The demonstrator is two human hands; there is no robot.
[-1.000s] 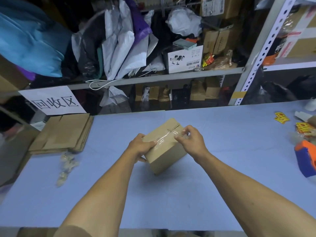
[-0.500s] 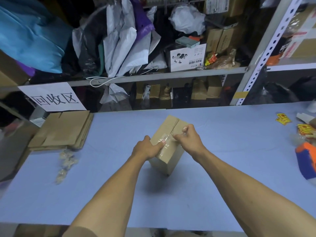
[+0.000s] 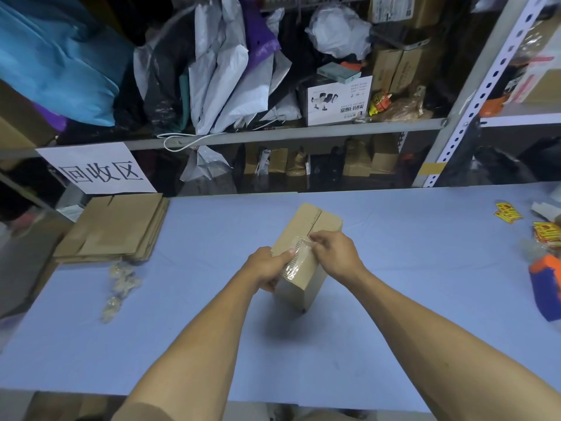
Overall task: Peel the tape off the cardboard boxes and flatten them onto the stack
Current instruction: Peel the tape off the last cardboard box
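Head view looks down on my right hand point(image 3: 334, 253), which pinches the lifted end of the clear tape point(image 3: 296, 256) between thumb and fingers, just above the top face of the cardboard box point(image 3: 306, 235). My left hand point(image 3: 267, 267) wraps the box's near left side, thumb pressed on the top face beside the tape, fingers curled underneath. So the box sits between my two hands, left hand holding it, right hand on the tape at its middle.

The box is tilted, its near lower corner down on the table point(image 3: 394, 299) and its top face angled up toward me. Its long axis runs from me toward the table's far edge, leaning slightly right. The flap seam follows that axis; its far part shows bare, while the tape covers the near part and wraps over the near edge.

All this is around the middle of the table. The stack of flattened cardboard point(image 3: 115, 229) lies at the far left corner, well apart from the box, with crumpled tape scraps point(image 3: 121, 284) just beside it on the near side.
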